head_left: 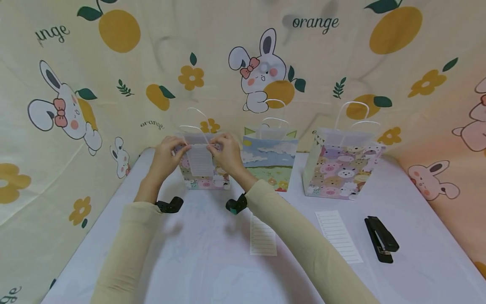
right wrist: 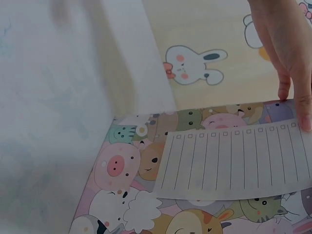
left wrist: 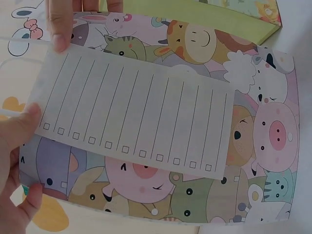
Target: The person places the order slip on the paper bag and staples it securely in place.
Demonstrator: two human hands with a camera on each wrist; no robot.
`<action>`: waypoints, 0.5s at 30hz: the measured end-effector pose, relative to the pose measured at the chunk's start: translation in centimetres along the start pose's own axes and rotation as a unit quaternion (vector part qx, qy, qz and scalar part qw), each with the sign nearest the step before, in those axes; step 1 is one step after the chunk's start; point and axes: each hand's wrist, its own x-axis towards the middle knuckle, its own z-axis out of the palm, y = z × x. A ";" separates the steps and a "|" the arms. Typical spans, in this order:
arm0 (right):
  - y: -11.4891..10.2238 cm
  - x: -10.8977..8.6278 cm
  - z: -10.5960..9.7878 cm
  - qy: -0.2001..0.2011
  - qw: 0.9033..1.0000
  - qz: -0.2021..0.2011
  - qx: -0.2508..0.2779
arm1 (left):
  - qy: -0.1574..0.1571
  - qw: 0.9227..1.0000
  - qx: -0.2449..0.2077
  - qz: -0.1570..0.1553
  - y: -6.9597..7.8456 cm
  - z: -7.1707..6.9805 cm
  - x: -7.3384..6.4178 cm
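Two pinch points, several ways to slip

Our lined checklist sheet (head_left: pixel 202 162) lies against the front of the leftmost animal-print gift bag (head_left: pixel 206 183), at its upper part. We note the left hand (head_left: pixel 166 154) pinching one upper corner and the right hand (head_left: pixel 228 153) the other, thumbs on the paper's face; both grips are narrow. How much of the bag's wall each takes in, we cannot tell.

Risks, as we judge them: if one hand lets go, the sheet may swing or slide out of level, since we see no fastening on it. Uneven pull from the two sides could skew or crease the paper. Pressure on the front may push the bag back or buckle its wall, as it looks light. The black stapler (head_left: pixel 381 239) lies well apart, at the right of the counter (head_left: pixel 205 253); a reach for it would leave a single grip.

Containers: three bags stand in a row. Beside ours is the landscape-print gift bag (head_left: pixel 270 158), then the right-hand animal-print gift bag (head_left: pixel 339 169). We cannot see down into any; contents unrecorded. The middle checklist sheet (head_left: pixel 263 237) and right checklist sheet (head_left: pixel 339 237) lie in front.
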 end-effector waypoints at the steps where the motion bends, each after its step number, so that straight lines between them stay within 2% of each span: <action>1: 0.0 0.0 0.0 0.001 1.000 -0.002 -0.002 | 0.001 1.000 -0.001 -0.001 0.0 0.0 0.0; 5: 0.2 -0.2 -0.4 0.010 1.000 -0.009 0.012 | 0.005 1.000 -0.007 0.000 0.0 0.2 0.0; 8: 0.4 -0.6 -0.9 0.024 0.998 -0.007 0.053 | 0.010 1.000 -0.013 0.006 0.0 0.4 0.1; 12: 0.7 -1.7 -1.7 0.049 0.994 -0.022 0.095 | 0.017 0.999 -0.024 0.015 -0.1 0.6 0.0; 15: 0.8 -2.7 -2.3 0.063 0.992 -0.039 0.104 | 0.015 0.999 -0.029 0.005 -0.1 0.6 -0.1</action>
